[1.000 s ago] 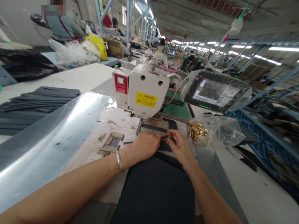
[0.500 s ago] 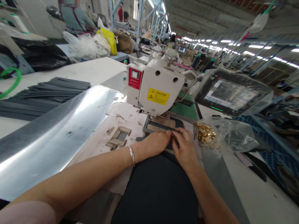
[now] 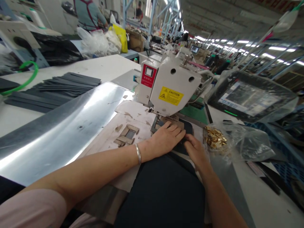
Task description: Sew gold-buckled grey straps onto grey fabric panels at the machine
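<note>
My left hand, with a silver bangle at the wrist, lies across the metal clamp frame under the sewing machine head. Its fingers are stretched out over dark material, and their tips meet my right hand. The right thumb and fingers are pressed together there; what they hold is hidden. A large dark panel spreads from beneath both hands toward me. Beyond the fingers, part of a dark piece shows by the clamp.
Left of the clamp lies a tan rectangular template. Gold metal fittings sit in plastic on the right, below a wrapped control screen. Dark strips are stacked beyond the shiny metal sheet. A person is at the back left.
My left fingers have gone from a pinch to stretched out over the clamp. The right hand has stayed beside them, its fingers drawn closer together. The whole view has shifted slightly.
</note>
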`<state>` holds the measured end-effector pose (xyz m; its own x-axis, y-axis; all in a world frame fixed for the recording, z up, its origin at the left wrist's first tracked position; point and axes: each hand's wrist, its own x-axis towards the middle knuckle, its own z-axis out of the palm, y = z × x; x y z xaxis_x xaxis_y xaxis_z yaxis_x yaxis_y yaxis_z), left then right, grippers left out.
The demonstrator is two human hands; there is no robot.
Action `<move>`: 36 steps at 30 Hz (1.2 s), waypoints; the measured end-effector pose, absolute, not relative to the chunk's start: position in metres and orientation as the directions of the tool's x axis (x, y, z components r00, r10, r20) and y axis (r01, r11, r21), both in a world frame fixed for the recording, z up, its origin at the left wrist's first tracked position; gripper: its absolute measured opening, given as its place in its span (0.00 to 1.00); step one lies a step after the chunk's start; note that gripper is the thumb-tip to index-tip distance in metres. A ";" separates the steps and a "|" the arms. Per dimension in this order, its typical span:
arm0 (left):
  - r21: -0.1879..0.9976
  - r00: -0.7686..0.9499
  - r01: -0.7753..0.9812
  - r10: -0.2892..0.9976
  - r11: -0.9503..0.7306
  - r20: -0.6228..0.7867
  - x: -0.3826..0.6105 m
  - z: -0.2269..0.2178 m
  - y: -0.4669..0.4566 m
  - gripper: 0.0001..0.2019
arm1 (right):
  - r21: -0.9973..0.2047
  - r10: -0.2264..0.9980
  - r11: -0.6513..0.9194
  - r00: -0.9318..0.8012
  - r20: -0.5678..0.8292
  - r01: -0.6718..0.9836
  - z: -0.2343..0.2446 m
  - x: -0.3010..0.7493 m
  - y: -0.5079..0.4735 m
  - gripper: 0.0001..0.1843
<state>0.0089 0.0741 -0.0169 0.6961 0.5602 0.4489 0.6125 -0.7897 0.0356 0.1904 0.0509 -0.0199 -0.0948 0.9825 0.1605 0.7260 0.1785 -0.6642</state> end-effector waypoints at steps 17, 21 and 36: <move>0.157 0.694 0.656 0.672 -0.738 0.257 -0.003 -0.045 0.104 0.30 | -0.671 1.000 -0.016 0.013 -0.009 0.741 -0.032 0.210 0.119 0.17; 0.151 0.670 0.676 0.687 -0.722 0.283 -0.003 -0.047 0.103 0.31 | -0.666 0.999 -0.029 0.013 -0.029 0.746 -0.037 0.209 0.124 0.16; 0.234 0.651 0.699 0.737 -0.676 0.182 0.001 -0.041 0.100 0.28 | -0.562 0.993 -0.106 0.060 -0.100 0.820 -0.012 0.209 0.133 0.09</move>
<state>0.0010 0.1005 -0.0410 0.6514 0.7366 0.1818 0.6990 -0.6758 0.2336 0.2093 0.1333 -0.0116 0.0604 0.9932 -0.0996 0.8200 -0.1062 -0.5624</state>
